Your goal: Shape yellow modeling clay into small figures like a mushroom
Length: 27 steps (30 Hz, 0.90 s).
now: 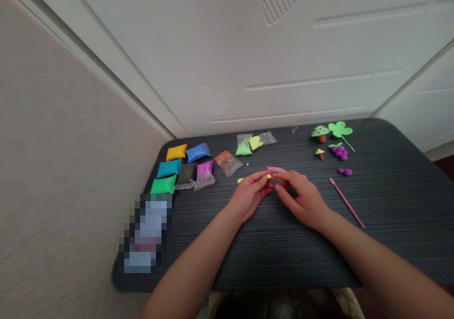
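Observation:
My left hand (250, 193) is closed in a pinch on a small piece of yellow modelling clay (268, 176), which shows at its fingertips. Just to the right, my right hand (303, 198) has its thumb and fingers apart, with the fingertips close to that piece; whether they touch it I cannot tell. Another yellow clay bit (240, 180) peeks out beside my left hand on the dark table (220, 248). Behind both hands lies a pink modelling tool (276, 169), partly covered by them.
Several clay packets, among them an orange bag (227, 162) and an opened yellow bag (261, 140), lie left and behind. At right are a clay mushroom (320, 131), a green clover (340, 129), purple grapes (339, 152) and a pink stick tool (346, 202). A white panel borders the back.

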{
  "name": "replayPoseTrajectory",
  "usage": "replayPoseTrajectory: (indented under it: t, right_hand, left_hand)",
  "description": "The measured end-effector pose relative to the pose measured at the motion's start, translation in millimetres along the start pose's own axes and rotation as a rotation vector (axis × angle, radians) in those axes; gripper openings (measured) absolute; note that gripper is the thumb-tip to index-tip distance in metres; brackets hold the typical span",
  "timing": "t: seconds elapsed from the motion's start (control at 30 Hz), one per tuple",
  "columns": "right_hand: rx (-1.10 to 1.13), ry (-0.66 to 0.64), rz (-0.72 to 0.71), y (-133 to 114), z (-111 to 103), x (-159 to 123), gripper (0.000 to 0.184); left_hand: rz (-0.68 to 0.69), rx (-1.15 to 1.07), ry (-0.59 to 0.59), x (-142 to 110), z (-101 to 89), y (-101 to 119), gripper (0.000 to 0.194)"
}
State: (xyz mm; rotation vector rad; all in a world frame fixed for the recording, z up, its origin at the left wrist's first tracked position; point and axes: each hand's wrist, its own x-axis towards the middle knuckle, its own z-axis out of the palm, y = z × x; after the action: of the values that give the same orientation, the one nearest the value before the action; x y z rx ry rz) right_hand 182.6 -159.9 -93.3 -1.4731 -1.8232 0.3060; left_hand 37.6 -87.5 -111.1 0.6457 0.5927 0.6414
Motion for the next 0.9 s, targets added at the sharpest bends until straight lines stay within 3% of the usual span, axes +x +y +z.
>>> replayPoseTrajectory:
  t: [0.23, 0.9]
  right_hand:
    - [-0.012, -0.011, 0.010, -0.9, -1.0, 0.4, 0.028]
    - [-0.040, 0.007, -0.018, 4.6, 3.8, -0.6, 0.023]
  left_hand:
    - [0.006, -0.007, 0.010, -1.6, 0.9, 0.5, 0.016]
    - [0.005, 0.034, -0.046, -4.8, 6.0, 2.2, 0.017]
